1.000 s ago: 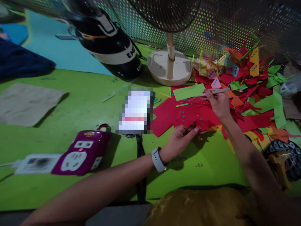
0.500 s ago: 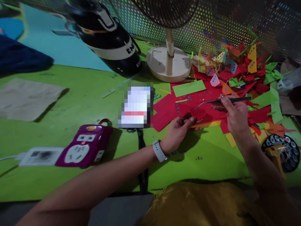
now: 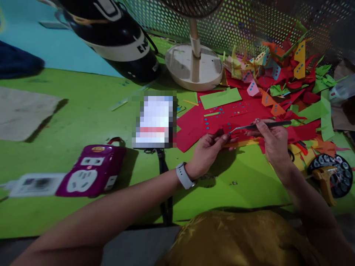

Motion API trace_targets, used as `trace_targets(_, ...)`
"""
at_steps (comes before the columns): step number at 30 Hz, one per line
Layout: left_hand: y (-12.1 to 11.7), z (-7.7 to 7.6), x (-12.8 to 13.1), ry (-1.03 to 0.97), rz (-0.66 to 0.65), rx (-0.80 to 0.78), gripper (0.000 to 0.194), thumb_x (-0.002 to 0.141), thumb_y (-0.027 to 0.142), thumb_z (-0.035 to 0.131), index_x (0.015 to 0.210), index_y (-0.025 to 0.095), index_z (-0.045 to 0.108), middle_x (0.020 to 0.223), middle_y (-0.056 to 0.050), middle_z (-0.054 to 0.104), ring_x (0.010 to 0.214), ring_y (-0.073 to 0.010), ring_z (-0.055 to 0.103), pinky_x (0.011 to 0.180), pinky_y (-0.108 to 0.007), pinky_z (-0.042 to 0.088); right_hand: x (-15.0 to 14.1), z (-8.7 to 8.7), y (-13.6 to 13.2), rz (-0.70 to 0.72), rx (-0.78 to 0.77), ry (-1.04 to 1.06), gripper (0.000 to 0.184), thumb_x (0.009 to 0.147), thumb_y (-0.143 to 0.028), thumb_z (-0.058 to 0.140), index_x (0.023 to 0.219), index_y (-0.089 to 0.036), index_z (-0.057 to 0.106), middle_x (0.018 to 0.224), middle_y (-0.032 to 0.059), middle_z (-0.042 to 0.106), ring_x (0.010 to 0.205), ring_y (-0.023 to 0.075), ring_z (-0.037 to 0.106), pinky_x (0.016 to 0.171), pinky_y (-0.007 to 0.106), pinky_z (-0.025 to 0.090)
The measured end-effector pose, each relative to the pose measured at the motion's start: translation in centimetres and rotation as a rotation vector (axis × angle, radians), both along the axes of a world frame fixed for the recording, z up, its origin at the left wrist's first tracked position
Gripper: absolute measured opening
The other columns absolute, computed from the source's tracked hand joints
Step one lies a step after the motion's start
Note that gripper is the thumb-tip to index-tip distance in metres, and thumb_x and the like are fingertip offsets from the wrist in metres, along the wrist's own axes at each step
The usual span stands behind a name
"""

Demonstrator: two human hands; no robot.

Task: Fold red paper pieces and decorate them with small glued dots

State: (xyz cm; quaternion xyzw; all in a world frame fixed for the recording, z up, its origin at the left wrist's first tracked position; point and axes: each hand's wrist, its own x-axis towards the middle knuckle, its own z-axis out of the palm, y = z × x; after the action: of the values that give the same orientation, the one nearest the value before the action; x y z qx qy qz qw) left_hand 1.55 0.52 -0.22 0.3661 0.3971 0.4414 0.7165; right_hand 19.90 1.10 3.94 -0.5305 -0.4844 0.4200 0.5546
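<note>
My left hand [image 3: 210, 150] pinches a small piece of red paper [image 3: 227, 130] between thumb and fingers; blue dots show on it. In my right hand [image 3: 273, 142] is a pair of dark tweezers [image 3: 252, 126], held like a pen. Their thin tip meets the red paper close to my left thumb. Beneath both hands lie red sheets [image 3: 191, 127] sprinkled with tiny blue and red bits. A light green paper strip [image 3: 221, 98] rests on top of these sheets.
Folded colored papers [image 3: 266, 70] are heaped at the back right, near the fan base [image 3: 194, 66]. A phone [image 3: 154, 120], a purple power adapter [image 3: 93, 170] and a large black bottle [image 3: 116, 44] stand or lie leftward. At right are a black round tray [image 3: 342, 177] and an orange tool [image 3: 325, 181].
The tweezers' tip has come down onto the red paper by my left thumb. My left hand keeps its pinch. The whole view has shifted slightly.
</note>
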Motion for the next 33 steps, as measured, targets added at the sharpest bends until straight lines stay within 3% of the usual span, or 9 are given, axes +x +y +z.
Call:
trace_targets(7,0.0,-0.2,0.0,0.001,0.021,0.009,0.036,0.076,0.051,0.079,0.083,0.017,0.069,0.081,-0.005,0.077,0.068,-0.0168,0.071,0.064,-0.028,0.058,0.2,-0.1,0.0,0.004,0.031,-0.073,0.023,0.088,-0.047,0.07,0.087,-0.024,0.069,0.079,-0.0019,0.073,0.067,0.0156,0.075,0.062,0.029,0.063)
trace_targets(15,-0.1,0.2,-0.1,0.037,0.014,0.0,0.042,0.072,0.055,0.082,0.084,0.017,0.071,0.083,-0.007,0.078,0.074,-0.0202,0.073,0.067,-0.031,0.06,0.1,0.8,-0.1,-0.006,0.04,-0.043,0.02,0.084,-0.044,0.075,0.084,-0.024,0.072,0.076,-0.0027,0.073,0.061,0.0138,0.073,0.058,0.025,0.061)
trace_targets(22,-0.2,0.7,-0.1,0.059,0.012,0.0,0.044,0.072,0.059,0.08,0.082,0.017,0.07,0.083,-0.007,0.078,0.08,-0.0225,0.075,0.061,-0.027,0.058,0.2,1.3,-0.3,0.0,0.038,-0.073,0.023,0.083,-0.046,0.076,0.085,-0.023,0.073,0.073,-0.0022,0.072,0.057,0.0129,0.071,0.052,0.024,0.058)
trace_targets(28,-0.2,0.8,-0.1,0.007,-0.027,-0.017,0.045,0.073,0.059,0.079,0.086,0.017,0.071,0.092,-0.008,0.078,0.094,-0.0266,0.076,0.073,-0.034,0.062,0.1,1.9,-0.6,0.004,0.062,-0.099,0.019,0.085,-0.041,0.075,0.084,-0.022,0.073,0.071,-0.0035,0.073,0.053,0.0103,0.069,0.051,0.021,0.056)
trace_targets(33,-0.1,0.7,0.0,-0.034,-0.002,-0.038,0.046,0.068,0.058,0.083,0.084,0.017,0.07,0.089,-0.006,0.078,0.09,-0.0254,0.076,0.072,-0.034,0.063,-0.2,2.1,-1.3,0.024,0.06,-0.158,0.02,0.086,-0.04,0.073,0.086,-0.021,0.072,0.07,-0.0022,0.074,0.056,0.0129,0.072,0.055,0.023,0.059)
